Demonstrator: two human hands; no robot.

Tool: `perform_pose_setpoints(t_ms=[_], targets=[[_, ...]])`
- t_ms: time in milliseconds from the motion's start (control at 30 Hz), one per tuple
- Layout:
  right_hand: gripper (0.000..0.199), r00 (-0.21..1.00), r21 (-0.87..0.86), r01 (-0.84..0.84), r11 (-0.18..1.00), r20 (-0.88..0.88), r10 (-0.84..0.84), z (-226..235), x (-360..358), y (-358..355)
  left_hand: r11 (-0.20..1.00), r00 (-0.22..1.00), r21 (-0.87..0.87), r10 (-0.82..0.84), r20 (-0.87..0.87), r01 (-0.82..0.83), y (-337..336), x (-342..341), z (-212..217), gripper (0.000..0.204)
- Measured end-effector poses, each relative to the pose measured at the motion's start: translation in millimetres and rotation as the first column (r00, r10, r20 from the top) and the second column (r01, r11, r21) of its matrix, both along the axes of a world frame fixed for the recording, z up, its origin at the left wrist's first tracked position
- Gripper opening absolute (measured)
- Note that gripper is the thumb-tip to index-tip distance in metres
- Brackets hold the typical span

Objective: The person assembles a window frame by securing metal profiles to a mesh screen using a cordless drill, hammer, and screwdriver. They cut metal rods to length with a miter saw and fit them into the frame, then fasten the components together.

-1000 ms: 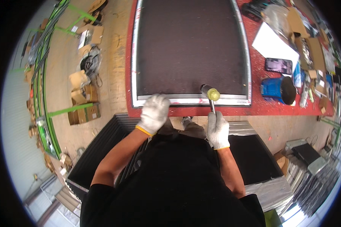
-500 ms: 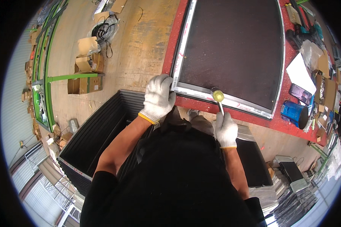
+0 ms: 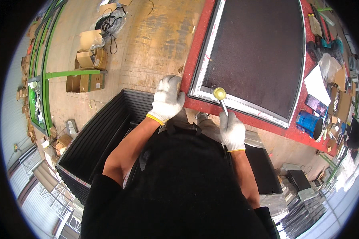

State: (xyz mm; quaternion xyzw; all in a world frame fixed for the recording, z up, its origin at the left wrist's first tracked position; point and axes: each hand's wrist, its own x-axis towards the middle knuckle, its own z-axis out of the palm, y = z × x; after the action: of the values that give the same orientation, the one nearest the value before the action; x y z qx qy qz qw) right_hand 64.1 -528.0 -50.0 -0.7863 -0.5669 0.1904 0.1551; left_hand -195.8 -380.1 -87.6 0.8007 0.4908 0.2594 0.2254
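Note:
My right hand [image 3: 232,132], in a white knit glove, is closed round the handle of a mallet with a round yellow head [image 3: 219,93]. The mallet head is over the near strip of a framed dark panel [image 3: 259,59], close to its near left corner. Pale film with printing covers the frame's left and near strips. The panel lies on a red work table [image 3: 193,71]. At the table's near left corner my gloved left hand [image 3: 166,99] has its fingers curled by the edge, their tips hidden; it is beside the panel's corner, not on it.
A stack of black frames [image 3: 103,131] stands at lower left. Cardboard boxes [image 3: 85,81] and a green rack [image 3: 48,99] are further left. On the table's right lie a blue can [image 3: 308,124], a phone [image 3: 316,104], a white sheet [image 3: 317,84] and power tools.
The mallet and my right hand have shifted left, closer to the panel's near left corner. My left hand has come away from that corner to the table's edge. The view has shifted slightly.

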Motion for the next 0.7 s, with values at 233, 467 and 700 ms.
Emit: perform_pose_setpoints(t_ms=[233, 467, 700], targets=[[0.037, 0.999, 0.055, -0.014, 0.998, -0.051, 0.016, 8, -6, 1, 0.994, 0.999, -0.105, 0.037, 0.008, -0.036, -7, 1, -4, 0.060], [0.036, 0.997, -0.016, -0.032, 0.999, -0.068, 0.031, 12, -3, 4, 0.996, 0.998, -0.067, 0.056, 0.025, -0.054, -11, 1, -1, 0.056], [0.035, 0.964, -0.126, 0.093, 0.988, -0.238, -0.121, 22, -1, -14, 0.980, 0.987, -0.187, 0.098, 0.124, -0.074, -2, 12, 7, 0.044]])
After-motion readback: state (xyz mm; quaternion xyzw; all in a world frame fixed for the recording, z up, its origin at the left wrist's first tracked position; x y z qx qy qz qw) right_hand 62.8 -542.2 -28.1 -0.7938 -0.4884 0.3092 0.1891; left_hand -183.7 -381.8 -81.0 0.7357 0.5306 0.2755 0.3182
